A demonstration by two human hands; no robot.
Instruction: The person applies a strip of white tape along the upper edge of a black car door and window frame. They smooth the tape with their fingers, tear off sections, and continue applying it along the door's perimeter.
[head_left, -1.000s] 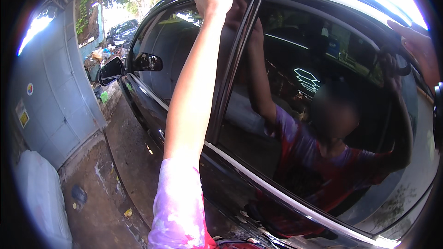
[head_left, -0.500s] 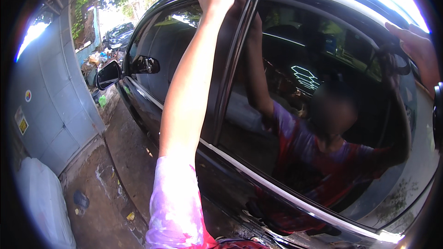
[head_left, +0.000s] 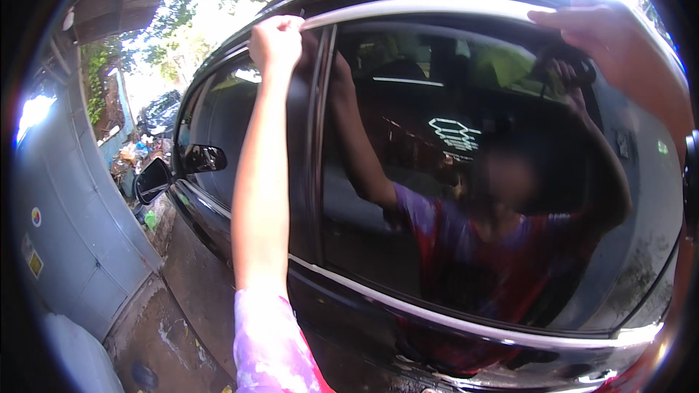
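A pale, narrow strip (head_left: pixel 429 6) runs along the top edge of a black car's rear side window (head_left: pixel 437 247). My left hand (head_left: pixel 277 45) is raised, its fingers closed on the strip's front end near the dark door pillar. Farther right, my right hand (head_left: pixel 608 40) has its fingers stretched out, with the fingertips against the strip. Bright glare blurs that hand's upper edge. The dark glass reflects a person with raised arms in a purple and red shirt.
The car's side mirror (head_left: pixel 153 180) juts out at the left. Beyond it stands a grey metal gate (head_left: pixel 87 211), with a heap of litter (head_left: pixel 135 153) at its far end. A pale covered object (head_left: pixel 76 353) sits lower left, on dirty ground (head_left: pixel 164 342).
The view has shifted, so the car's roofline sits lower in the picture. My right hand has come leftward along the strip from the window's rear corner. My left hand keeps its hold.
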